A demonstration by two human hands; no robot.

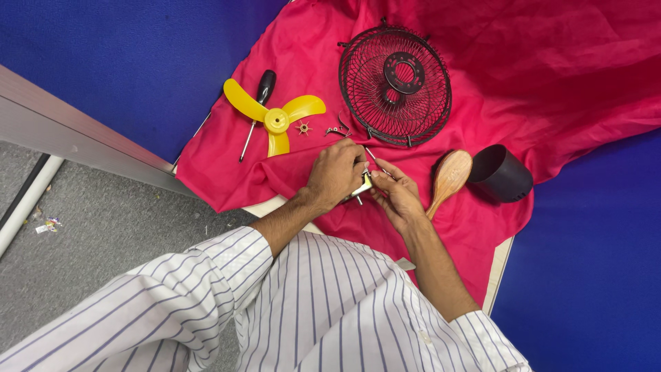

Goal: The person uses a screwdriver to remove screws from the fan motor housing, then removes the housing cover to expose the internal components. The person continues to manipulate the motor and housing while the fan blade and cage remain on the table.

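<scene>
Between both hands, over the red cloth (551, 83), sits a small silvery metal part (363, 187); left hand (335, 172) and right hand (396, 196) pinch it. Already lying apart: yellow three-bladed fan propeller (275, 118), black wire guard (394, 85), black-handled screwdriver (256, 107); reassembly seemingly remains

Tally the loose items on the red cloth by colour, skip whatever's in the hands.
Yellow: 1, fan blade
Black: 3, fan grille, cup, screwdriver
Wood brown: 1, brush
Metal or coppery small parts: 2, star washer, clips
Total: 7
</scene>
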